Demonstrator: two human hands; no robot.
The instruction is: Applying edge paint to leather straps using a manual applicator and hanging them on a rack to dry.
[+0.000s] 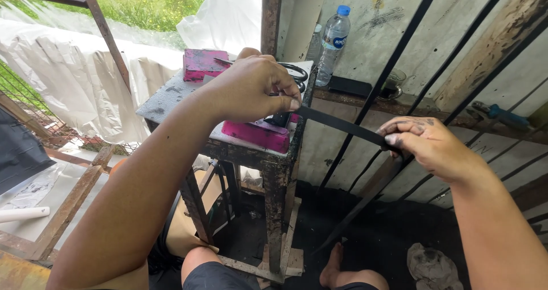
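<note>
Tension is kept on the flat black rubber strip (342, 126) by pinching it at both ends, left hand (251, 87) closed on it above the rusty paint-stained metal stand (274, 164), right hand (425, 144) gripping the lower end by the black bars (399, 56)

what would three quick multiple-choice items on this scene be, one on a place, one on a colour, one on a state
1. Where does the water bottle stand?
A. on the ledge by the wall
B. on the floor
C. in a hand

2. What colour is the bottle's cap?
A. red
B. blue
C. white

3. How is the black strip held?
A. lying loose
B. by one hand
C. stretched between both hands

Answers: 1 A, it stands on the ledge against the wall. 2 B, the cap is blue. 3 C, the left hand and right hand each grip it.
</note>
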